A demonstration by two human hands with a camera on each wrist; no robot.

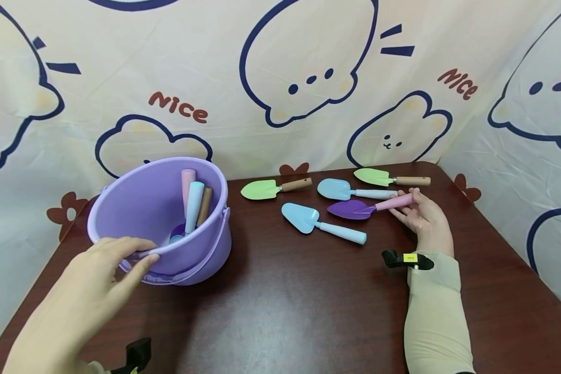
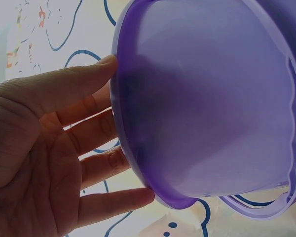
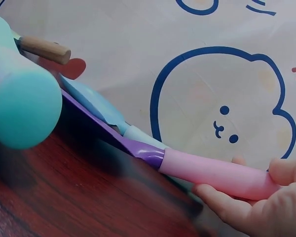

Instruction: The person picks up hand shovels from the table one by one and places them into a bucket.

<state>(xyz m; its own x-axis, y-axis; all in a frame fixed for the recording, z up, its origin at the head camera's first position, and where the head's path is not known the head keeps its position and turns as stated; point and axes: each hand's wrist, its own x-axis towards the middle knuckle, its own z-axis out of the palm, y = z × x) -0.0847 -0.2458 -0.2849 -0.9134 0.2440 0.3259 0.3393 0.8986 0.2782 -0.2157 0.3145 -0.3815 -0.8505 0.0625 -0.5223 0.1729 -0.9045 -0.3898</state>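
Note:
At the left of the head view a lilac bucket (image 1: 135, 202) leans toward the person. My left hand (image 1: 81, 288) pinches its near rim, thumb on one side and fingers on the other; the left wrist view shows the fingers (image 2: 101, 168) along the rim. Inside the bucket stand a pink handle (image 1: 188, 182), a light blue handle (image 1: 194, 208) and a wooden handle (image 1: 204, 206). On the right, my right hand (image 1: 427, 221) holds a purple trowel (image 1: 352, 209) by its pink handle (image 3: 212, 173), blade pointing left. Whether the blade touches the table I cannot tell.
Around the purple trowel lie a blue trowel (image 1: 301, 218) nearer the person, a rounded blue trowel (image 1: 334, 189) just behind, and two green trowels with wooden handles, one left (image 1: 260, 190) and one right (image 1: 373, 176). A printed cloth (image 1: 243, 140) hangs behind the brown table (image 1: 280, 311).

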